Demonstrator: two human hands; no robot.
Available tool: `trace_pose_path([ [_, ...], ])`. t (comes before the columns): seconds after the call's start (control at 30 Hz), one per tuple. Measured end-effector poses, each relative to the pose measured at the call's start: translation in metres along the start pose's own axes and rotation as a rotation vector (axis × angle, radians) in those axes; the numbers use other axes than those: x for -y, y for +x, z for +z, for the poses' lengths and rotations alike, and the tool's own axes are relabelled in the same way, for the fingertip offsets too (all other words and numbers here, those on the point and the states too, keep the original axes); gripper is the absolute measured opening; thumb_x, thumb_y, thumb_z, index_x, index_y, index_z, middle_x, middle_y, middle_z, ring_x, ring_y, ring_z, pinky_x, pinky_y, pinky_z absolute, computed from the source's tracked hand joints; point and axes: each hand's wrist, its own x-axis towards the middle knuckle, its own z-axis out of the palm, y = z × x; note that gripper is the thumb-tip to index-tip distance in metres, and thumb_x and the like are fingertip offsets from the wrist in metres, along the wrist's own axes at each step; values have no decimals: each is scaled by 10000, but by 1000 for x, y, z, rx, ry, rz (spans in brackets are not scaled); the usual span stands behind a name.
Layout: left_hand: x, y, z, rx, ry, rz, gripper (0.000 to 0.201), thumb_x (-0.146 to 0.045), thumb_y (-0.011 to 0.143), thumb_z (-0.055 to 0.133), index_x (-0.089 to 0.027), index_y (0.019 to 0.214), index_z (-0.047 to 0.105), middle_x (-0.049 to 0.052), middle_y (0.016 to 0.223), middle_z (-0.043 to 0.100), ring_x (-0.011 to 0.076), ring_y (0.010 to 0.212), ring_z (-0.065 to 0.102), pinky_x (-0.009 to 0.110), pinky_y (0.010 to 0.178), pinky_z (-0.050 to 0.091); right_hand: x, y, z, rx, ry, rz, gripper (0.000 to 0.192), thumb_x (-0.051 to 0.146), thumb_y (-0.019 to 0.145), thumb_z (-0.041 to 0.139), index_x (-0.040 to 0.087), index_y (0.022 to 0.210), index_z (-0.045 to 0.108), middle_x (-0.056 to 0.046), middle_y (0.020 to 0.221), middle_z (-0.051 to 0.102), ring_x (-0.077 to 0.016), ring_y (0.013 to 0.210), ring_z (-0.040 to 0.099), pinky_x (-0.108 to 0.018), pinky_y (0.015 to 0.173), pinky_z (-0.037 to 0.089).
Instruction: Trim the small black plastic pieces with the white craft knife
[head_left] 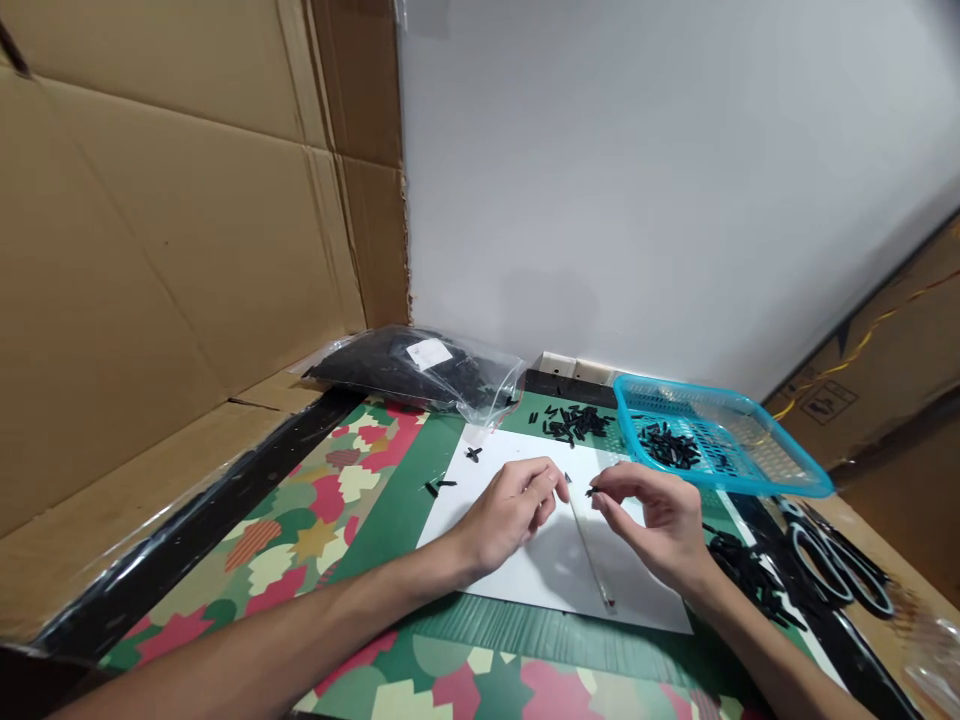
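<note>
Between the thumb and forefinger of my right hand (660, 515) is a small black piece (592, 491), held over a white sheet of paper (525, 565). My left hand (517, 505) is closed, its fingers curled with the tips by the upper end of a thin pale stick (589, 545). Whether anything sits in those fingers cannot be made out. The stick slants across the paper, dark at its upper end. A few black pieces (473, 454) rest on the sheet's upper left corner, and others (440, 486) lie at its left edge.
Loose black pieces are heaped (577, 422) behind the paper. A blue plastic basket (795, 470) at the right contains more, with another pile (750, 575) beside my right forearm. Scissors (832, 560) lie far right. A clear bag of black material (375, 365) rests at the back left, near cardboard (172, 200).
</note>
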Motion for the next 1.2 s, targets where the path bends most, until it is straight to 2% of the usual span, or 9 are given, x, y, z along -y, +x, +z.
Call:
trace_pose_path([
  [0.1,1,-2,6,141,-121,-54,461,-622,1052,517,-180,965,614,-52,681,518,72,459,380,204,422,258,3,-3,2,-4,212,94,83,290,970,761,216,950,792,-77,848,792,-207,666,731,-324,576,619],
  [0.2,0,-3,12,167,-207,-67,470,-638,1036,563,-186,908,557,-56,703,516,48,460,360,181,417,274,4,-2,4,-14,322,157,74,286,947,786,215,950,806,-83,865,792,-210,717,739,-313,590,612],
  [0.3,-4,-3,14,176,-265,-86,467,-623,1018,620,-192,866,523,-74,693,468,36,468,328,162,418,283,4,0,5,3,389,149,67,256,957,770,231,961,833,-76,867,776,-212,789,714,-313,624,597],
  [0.43,-9,-2,12,159,-282,-87,450,-590,1010,660,-201,854,496,-80,692,445,35,470,350,152,420,273,4,0,5,1,399,136,112,200,948,776,257,989,863,-58,843,760,-195,768,666,-301,595,542],
  [0.63,-9,0,11,136,-261,-52,454,-591,1007,666,-201,846,498,-80,686,438,37,470,358,148,418,271,10,1,7,-38,380,172,119,165,921,776,244,948,861,-53,844,774,-187,766,685,-280,571,529],
  [0.9,-7,2,11,30,-225,18,467,-593,997,679,-200,831,488,-82,685,444,33,473,358,139,419,274,12,1,6,-6,405,260,74,246,916,833,200,973,847,-54,882,783,-142,700,682,-225,536,553],
  [1.2,-9,1,9,66,-259,6,417,-518,1025,672,-188,827,513,-71,683,466,31,471,357,132,408,262,13,3,7,16,500,327,97,274,963,803,195,958,858,-29,806,750,-90,564,623,-192,496,541],
])
